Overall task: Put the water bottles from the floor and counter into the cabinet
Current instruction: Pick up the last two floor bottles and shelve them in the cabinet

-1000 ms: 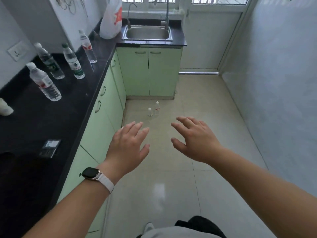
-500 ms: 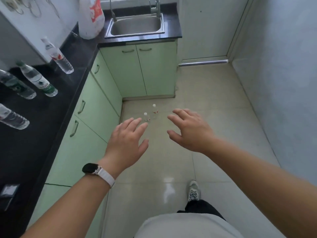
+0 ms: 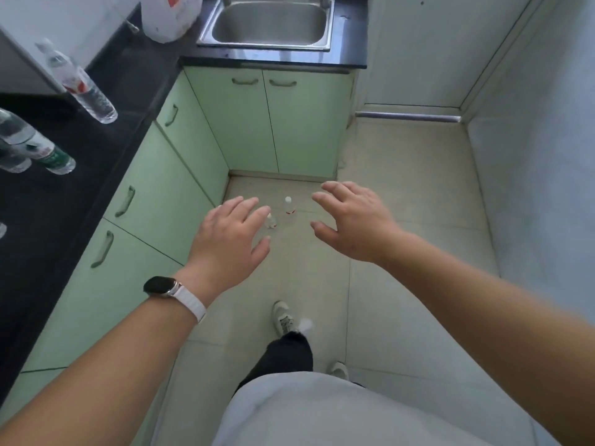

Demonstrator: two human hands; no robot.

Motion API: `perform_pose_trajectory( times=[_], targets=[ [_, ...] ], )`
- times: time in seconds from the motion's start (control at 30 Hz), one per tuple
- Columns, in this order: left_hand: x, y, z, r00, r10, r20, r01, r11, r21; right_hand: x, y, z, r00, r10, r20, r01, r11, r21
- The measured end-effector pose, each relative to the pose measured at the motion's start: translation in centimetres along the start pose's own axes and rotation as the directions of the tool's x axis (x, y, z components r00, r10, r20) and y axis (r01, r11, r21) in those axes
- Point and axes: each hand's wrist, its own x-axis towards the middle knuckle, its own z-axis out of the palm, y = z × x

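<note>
Two small clear water bottles stand upright on the tiled floor near the cabinet corner: one with a red label (image 3: pixel 289 206), and a second (image 3: pixel 271 221) closer to me. My left hand (image 3: pixel 228 239) hovers high above the floor with fingers spread, partly overlapping the nearer bottle in view. My right hand (image 3: pixel 352 220) is also spread and empty, to the right of both bottles. On the black counter (image 3: pixel 106 133) at left stand a red-labelled bottle (image 3: pixel 79 85) and a green-labelled bottle (image 3: pixel 45 152). Pale green cabinet doors (image 3: pixel 244 123) are all closed.
A steel sink (image 3: pixel 269 22) is set in the counter at the back, with a white plastic bag (image 3: pixel 170 17) beside it. My feet in light shoes (image 3: pixel 283 317) are on the floor below the hands. A wall runs along the right.
I have stepped forward and tilted my view down; the floor bottles are now closer, between my two hands. Both hands stay spread and empty.
</note>
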Motion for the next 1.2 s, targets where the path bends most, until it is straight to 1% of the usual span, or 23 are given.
perform_pose_trajectory(
  times=[0.17, 0.3, 0.43, 0.57, 0.63, 0.77, 0.93, 1.07, 1.2],
  targets=[
    [6.9, -4.5, 3.4, 1.000, -0.013, 0.015, 0.013, 0.999, -0.047, 7.9, 2.0, 1.8, 0.999, -0.018, 0.040, 0.018, 1.000, -0.017],
    [12.9, -9.1, 5.6, 0.999, 0.030, 0.039, -0.028, 0.999, -0.041, 15.3, 3.2, 2.2, 0.997, -0.022, 0.070, 0.025, 0.998, -0.052],
    [18.1, -13.3, 6.6, 0.999, 0.032, -0.001, -0.032, 0.998, -0.051, 22.2, 3.6, 1.8, 0.994, -0.058, 0.095, 0.067, 0.993, -0.098],
    [22.3, -16.8, 6.6, 1.000, -0.024, -0.003, 0.024, 0.997, -0.068, 27.8, 3.6, 1.7, 0.993, -0.083, 0.079, 0.090, 0.991, -0.101],
    [23.6, -18.1, 6.6, 0.998, -0.055, 0.007, 0.056, 0.995, -0.080, 29.9, 3.7, 2.1, 0.990, -0.103, 0.094, 0.112, 0.989, -0.098],
    [25.2, -19.8, 7.2, 0.993, -0.120, 0.021, 0.121, 0.988, -0.092, 33.8, 4.4, 2.8, 0.976, -0.176, 0.131, 0.193, 0.973, -0.126],
    [26.9, -20.4, 8.4, 0.975, -0.217, 0.045, 0.220, 0.970, -0.101, 38.4, 5.6, 3.6, 0.947, -0.281, 0.156, 0.300, 0.947, -0.111],
    [28.3, -19.7, 9.7, 0.936, -0.345, 0.068, 0.350, 0.931, -0.100, 41.8, 7.8, 4.9, 0.901, -0.393, 0.185, 0.414, 0.906, -0.092],
    [30.1, -17.4, 11.5, 0.868, -0.480, 0.129, 0.492, 0.866, -0.091, 45.2, 10.8, 6.1, 0.833, -0.495, 0.246, 0.516, 0.856, -0.025]
  ],
)
